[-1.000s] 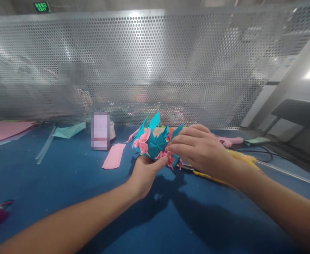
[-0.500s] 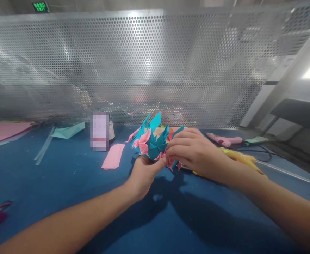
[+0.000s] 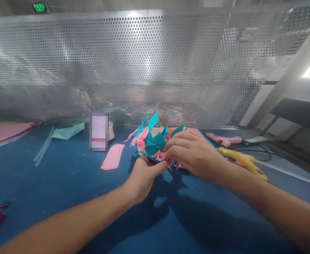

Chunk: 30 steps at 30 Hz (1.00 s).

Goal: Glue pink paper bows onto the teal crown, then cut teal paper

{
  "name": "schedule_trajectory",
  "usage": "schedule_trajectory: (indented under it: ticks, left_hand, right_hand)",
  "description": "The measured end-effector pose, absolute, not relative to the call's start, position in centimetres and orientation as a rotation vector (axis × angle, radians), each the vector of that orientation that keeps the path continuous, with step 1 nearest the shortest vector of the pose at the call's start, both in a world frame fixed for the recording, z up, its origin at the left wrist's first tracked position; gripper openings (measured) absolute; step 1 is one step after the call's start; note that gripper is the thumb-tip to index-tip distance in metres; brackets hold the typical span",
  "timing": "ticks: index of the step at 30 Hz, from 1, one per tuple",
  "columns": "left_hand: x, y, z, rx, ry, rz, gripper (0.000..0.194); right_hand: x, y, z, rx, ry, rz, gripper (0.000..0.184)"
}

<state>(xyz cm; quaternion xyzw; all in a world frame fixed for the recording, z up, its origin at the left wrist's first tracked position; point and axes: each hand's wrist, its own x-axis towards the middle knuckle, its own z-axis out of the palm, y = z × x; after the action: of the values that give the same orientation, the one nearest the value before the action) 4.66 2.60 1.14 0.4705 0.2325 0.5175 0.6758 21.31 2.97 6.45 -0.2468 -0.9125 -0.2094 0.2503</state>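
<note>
A teal and pink folded-paper model (image 3: 152,141) with several pointed tips is held just above the blue table (image 3: 73,183) at its middle. My left hand (image 3: 143,176) grips it from underneath, thumb up against the near side. My right hand (image 3: 193,153) comes in from the right, its fingertips pinched on a small pink folded piece (image 3: 162,156) at the model's near edge.
A stack of pink paper strips (image 3: 113,156) lies left of the model, a small blurred container (image 3: 99,131) behind it. A teal folded sheet (image 3: 68,131) and pink sheets (image 3: 4,132) lie far left. A yellow glue gun (image 3: 243,162) and a pink one (image 3: 222,139) lie right. A perforated metal screen (image 3: 155,67) closes the back.
Both hands have tilted and lowered the paper model slightly toward me. My right hand shifted a little left and down, uncovering more of the yellow glue gun.
</note>
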Motion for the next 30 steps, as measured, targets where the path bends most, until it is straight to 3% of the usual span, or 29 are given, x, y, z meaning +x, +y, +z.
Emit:
schedule_trajectory:
  ticks: [30]
  left_hand:
    - [4.7, 2.7, 2.4, 1.125, 0.586, 1.205, 0.009]
  right_hand:
    - [20.4, 2.1, 6.4, -0.737, -2.406, -0.514, 0.018]
